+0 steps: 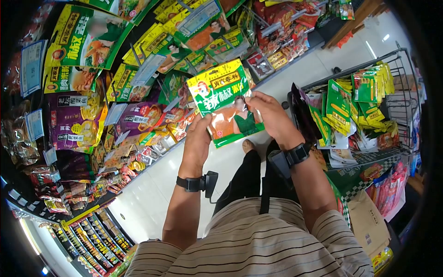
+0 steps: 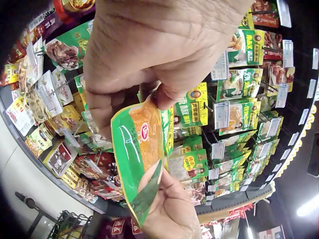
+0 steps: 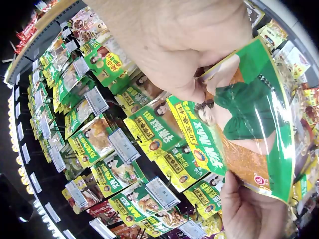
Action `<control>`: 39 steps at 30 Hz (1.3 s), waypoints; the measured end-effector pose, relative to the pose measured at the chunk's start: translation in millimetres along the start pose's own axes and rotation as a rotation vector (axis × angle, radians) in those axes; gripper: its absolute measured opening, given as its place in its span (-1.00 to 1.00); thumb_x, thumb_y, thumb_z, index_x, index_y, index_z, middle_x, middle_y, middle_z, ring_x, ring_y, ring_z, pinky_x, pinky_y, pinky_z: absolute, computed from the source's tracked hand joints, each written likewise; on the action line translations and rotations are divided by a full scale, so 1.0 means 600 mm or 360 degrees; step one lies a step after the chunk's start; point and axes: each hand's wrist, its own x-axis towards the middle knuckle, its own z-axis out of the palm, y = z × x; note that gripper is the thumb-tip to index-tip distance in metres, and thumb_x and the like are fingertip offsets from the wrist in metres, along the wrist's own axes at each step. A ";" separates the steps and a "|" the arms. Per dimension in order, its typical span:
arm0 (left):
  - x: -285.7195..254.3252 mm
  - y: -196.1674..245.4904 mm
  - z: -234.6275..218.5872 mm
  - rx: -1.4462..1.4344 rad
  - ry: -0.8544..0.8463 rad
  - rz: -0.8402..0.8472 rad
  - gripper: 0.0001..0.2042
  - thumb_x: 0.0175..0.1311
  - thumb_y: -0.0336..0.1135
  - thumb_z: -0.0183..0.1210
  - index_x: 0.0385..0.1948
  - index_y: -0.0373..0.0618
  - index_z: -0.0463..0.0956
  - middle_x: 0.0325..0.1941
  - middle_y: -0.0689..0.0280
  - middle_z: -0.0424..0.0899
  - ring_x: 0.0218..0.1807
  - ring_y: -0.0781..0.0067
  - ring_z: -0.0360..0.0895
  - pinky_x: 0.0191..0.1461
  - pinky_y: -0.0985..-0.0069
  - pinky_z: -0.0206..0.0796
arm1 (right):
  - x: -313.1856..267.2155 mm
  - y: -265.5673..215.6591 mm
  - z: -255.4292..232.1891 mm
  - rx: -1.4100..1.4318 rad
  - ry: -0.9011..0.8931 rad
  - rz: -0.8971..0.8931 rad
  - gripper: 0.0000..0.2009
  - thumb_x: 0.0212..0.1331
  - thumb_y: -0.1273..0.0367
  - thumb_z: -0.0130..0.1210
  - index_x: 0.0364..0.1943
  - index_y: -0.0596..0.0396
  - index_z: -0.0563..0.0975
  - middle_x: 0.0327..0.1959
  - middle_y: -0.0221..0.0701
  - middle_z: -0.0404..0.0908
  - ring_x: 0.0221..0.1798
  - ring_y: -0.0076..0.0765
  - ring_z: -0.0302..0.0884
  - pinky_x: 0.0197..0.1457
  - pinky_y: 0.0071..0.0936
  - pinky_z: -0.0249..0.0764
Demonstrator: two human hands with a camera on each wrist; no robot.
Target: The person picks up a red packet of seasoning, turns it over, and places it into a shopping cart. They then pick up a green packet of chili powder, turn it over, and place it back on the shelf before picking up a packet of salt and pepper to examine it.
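A green and yellow seasoning packet (image 1: 220, 96) with a window of orange powder is held up in front of the body, printed side toward the head camera. At its lower left edge my left hand (image 1: 197, 141) pinches it, thumb on the front. My right hand (image 1: 273, 114) grips the opposite edge with the thumb over the front. Close up in the left wrist view, the packet (image 2: 142, 149) bends slightly between both hands. In the right wrist view its glossy front (image 3: 249, 119) catches the light beside the right hand (image 3: 174, 45).
Hanging packets (image 1: 90, 39) fill the shelf rack ahead and to the left, with price tags (image 1: 33, 67) on the hooks. A shopping cart (image 1: 397, 108) on the right holds several green and yellow packets (image 1: 339, 106). Pale floor tiles (image 1: 143, 203) lie below.
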 end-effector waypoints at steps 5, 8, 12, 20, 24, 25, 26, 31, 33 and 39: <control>0.008 -0.003 -0.007 0.0067 0.0005 -0.0004 -0.70 0.46 -0.34 0.05 0.14 -0.22 0.47 0.10 0.30 0.61 0.16 0.49 0.50 0.31 0.48 0.26 | 0.012 0.007 -0.006 -0.0074 0.0009 -0.0009 -0.87 0.32 0.32 0.12 -0.34 0.04 0.52 -0.56 -0.69 0.31 -0.56 -0.76 0.16 -0.51 -0.65 0.05; 0.008 0.002 -0.005 0.0130 0.0001 -0.0055 -0.61 0.50 -0.35 -0.04 0.29 -0.29 0.33 0.33 0.21 0.47 0.35 0.37 0.39 0.44 0.38 0.17 | 0.010 -0.002 0.001 -0.0067 -0.0004 -0.0016 -0.86 0.32 0.30 0.12 -0.33 0.05 0.53 -0.53 -0.67 0.35 -0.53 -0.76 0.19 -0.48 -0.66 0.08; 0.009 0.006 0.003 0.0157 0.0007 -0.0031 -0.62 0.50 -0.35 -0.03 0.27 -0.28 0.34 0.31 0.21 0.48 0.34 0.37 0.40 0.44 0.36 0.19 | -0.002 -0.019 0.011 -0.0038 0.0005 -0.0001 -0.85 0.33 0.29 0.11 -0.27 0.08 0.55 -0.47 -0.65 0.39 -0.49 -0.75 0.22 -0.45 -0.66 0.12; 0.016 0.008 0.023 0.0198 -0.0110 0.0049 -0.65 0.50 -0.32 -0.01 0.24 -0.21 0.41 0.22 0.25 0.57 0.26 0.46 0.47 0.34 0.41 0.29 | -0.009 -0.042 0.005 -0.0021 -0.0021 -0.0011 -0.82 0.33 0.28 0.10 -0.22 0.10 0.58 -0.40 -0.59 0.54 -0.41 -0.74 0.39 -0.39 -0.69 0.27; 0.025 0.024 0.039 0.0295 -0.0128 0.0142 -0.67 0.53 -0.22 0.00 0.20 -0.14 0.42 0.18 0.29 0.59 0.20 0.45 0.53 0.28 0.40 0.34 | 0.000 -0.057 0.010 -0.0202 0.0012 -0.0114 -0.83 0.33 0.29 0.09 -0.28 0.10 0.60 -0.42 -0.58 0.56 -0.39 -0.71 0.43 -0.37 -0.65 0.33; 0.030 0.030 0.041 0.0334 -0.0115 0.0162 -0.68 0.53 -0.21 0.01 0.19 -0.13 0.43 0.16 0.31 0.60 0.17 0.46 0.55 0.26 0.41 0.36 | 0.007 -0.059 0.012 -0.0218 0.0023 -0.0156 -0.82 0.33 0.30 0.08 -0.29 0.11 0.60 -0.42 -0.56 0.56 -0.39 -0.69 0.43 -0.36 -0.63 0.33; 0.035 0.037 0.043 0.0341 -0.0106 0.0165 -0.69 0.53 -0.22 0.01 0.18 -0.13 0.43 0.15 0.31 0.61 0.17 0.46 0.55 0.25 0.42 0.37 | 0.012 -0.067 0.015 -0.0249 0.0047 -0.0170 -0.82 0.33 0.30 0.08 -0.29 0.11 0.60 -0.42 -0.55 0.56 -0.38 -0.69 0.44 -0.35 -0.63 0.34; 0.072 0.072 0.059 0.0327 -0.0113 0.0360 -0.74 0.51 -0.26 0.06 0.10 -0.13 0.47 0.09 0.33 0.63 0.10 0.58 0.55 0.19 0.51 0.37 | 0.029 -0.130 0.053 -0.0277 0.0031 -0.0302 -0.81 0.34 0.30 0.10 -0.27 0.14 0.60 -0.38 -0.51 0.60 -0.34 -0.66 0.48 -0.30 -0.60 0.38; 0.086 0.079 0.065 0.0294 -0.0092 0.0417 -0.77 0.50 -0.25 0.07 0.04 -0.12 0.51 0.02 0.39 0.64 0.02 0.67 0.53 0.13 0.59 0.35 | 0.047 -0.144 0.056 -0.0447 -0.0007 -0.0374 -0.79 0.37 0.23 0.09 -0.22 0.09 0.58 -0.40 -0.59 0.55 -0.41 -0.72 0.35 -0.38 -0.64 0.26; 0.110 0.098 0.074 0.0388 0.0078 0.0593 -0.83 0.50 -0.24 0.09 -0.08 -0.10 0.55 -0.21 0.50 0.61 -0.20 0.76 0.47 -0.14 0.69 0.31 | 0.092 -0.173 0.062 -0.0573 -0.0124 -0.0432 -0.82 0.40 0.22 0.08 -0.24 0.01 0.57 -0.36 -0.64 0.58 -0.39 -0.79 0.33 -0.37 -0.68 0.20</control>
